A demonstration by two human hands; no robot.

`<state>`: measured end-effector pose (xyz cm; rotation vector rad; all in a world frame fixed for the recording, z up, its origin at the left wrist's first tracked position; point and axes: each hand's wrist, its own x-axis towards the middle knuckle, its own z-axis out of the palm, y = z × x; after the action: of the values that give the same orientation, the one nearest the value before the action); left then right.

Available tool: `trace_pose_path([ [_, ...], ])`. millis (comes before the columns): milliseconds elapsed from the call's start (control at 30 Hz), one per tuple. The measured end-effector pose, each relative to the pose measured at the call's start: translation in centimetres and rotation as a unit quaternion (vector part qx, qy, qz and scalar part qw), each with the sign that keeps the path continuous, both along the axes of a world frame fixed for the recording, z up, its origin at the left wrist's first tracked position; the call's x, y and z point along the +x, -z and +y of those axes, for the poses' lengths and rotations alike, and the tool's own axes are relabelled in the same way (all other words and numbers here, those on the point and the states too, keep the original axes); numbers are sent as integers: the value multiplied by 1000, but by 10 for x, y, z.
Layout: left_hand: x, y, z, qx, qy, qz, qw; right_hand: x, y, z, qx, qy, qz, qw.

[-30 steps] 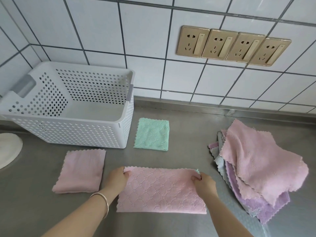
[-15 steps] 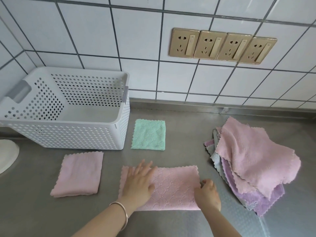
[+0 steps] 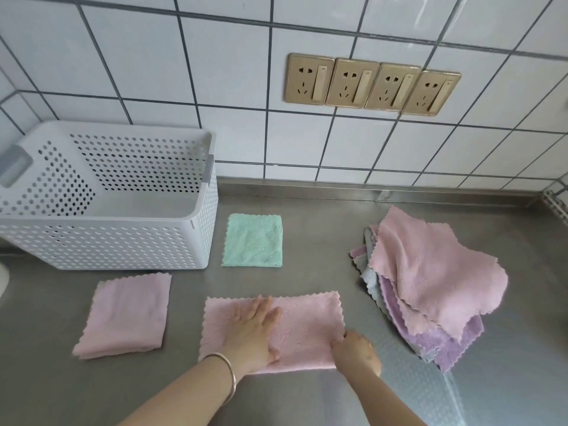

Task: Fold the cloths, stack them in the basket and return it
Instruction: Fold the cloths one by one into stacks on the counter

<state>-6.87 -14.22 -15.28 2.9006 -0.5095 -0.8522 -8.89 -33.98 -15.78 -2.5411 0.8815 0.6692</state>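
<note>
A pink cloth (image 3: pixel 310 327), folded in half into a long strip, lies on the steel counter in front of me. My left hand (image 3: pixel 252 330) presses flat on its middle, fingers together. My right hand (image 3: pixel 356 352) pinches the strip's lower right edge. To the left lies a folded pink cloth (image 3: pixel 126 315). A folded green cloth (image 3: pixel 253 241) sits further back. The white perforated basket (image 3: pixel 107 241) stands at the back left with nothing visible in it. A loose pile of pink, purple and grey cloths (image 3: pixel 430 284) lies at the right.
The tiled wall with a row of gold sockets (image 3: pixel 372 84) rises behind the counter. A white round object (image 3: pixel 3 281) shows at the left edge. A patterned strip of the counter (image 3: pixel 430 392) runs along the front right.
My hands let go of the strip's far corners. The left hand moved onto the middle and flattened there, sliding slightly right. The right hand dropped to the lower right edge.
</note>
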Motion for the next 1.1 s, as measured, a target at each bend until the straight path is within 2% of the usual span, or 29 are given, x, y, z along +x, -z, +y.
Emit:
trace_pose_path([
  [67,0,-13,-11,-26,-12,-26,999,-1,-5,5,-23,-10,-33,999],
  [133,0,-24,-24,-96,-45,-24,994,-2,-13,10,-42,-31,-78,996],
  [167,0,-30,-29,-151,-92,8,984,-3,-17,14,-48,-45,-105,992],
  [233,1,-44,-36,-267,-203,93,937,-4,-25,26,-56,-70,-176,980],
  [267,1,-52,-38,-308,-234,109,916,-5,-27,34,-46,-83,-231,968],
  [367,9,-63,-35,-359,-296,102,880,-9,-34,58,10,-159,-374,914],
  [500,17,-58,-19,-336,-404,72,847,-12,-36,85,90,-282,-447,844],
  [533,18,-56,-13,-333,-423,72,840,-14,-33,88,102,-310,-452,830],
  [600,15,-51,-1,-296,-414,66,858,-20,-25,89,89,-351,-442,821],
  [633,15,-49,6,-271,-406,54,871,-24,-20,89,77,-361,-426,826],
  [700,12,-42,19,-257,-417,30,872,-29,-9,88,61,-377,-382,842],
  [800,5,-35,36,-292,-408,20,865,-33,8,91,47,-402,-318,857],
  [900,-1,-21,53,-324,-445,26,835,-35,18,101,21,-414,-258,873],
  [1000,-5,-4,66,-334,-497,22,800,-32,24,109,11,-426,-237,873],
  [1100,-6,9,72,-320,-519,5,793,-30,30,111,4,-431,-213,877],
])
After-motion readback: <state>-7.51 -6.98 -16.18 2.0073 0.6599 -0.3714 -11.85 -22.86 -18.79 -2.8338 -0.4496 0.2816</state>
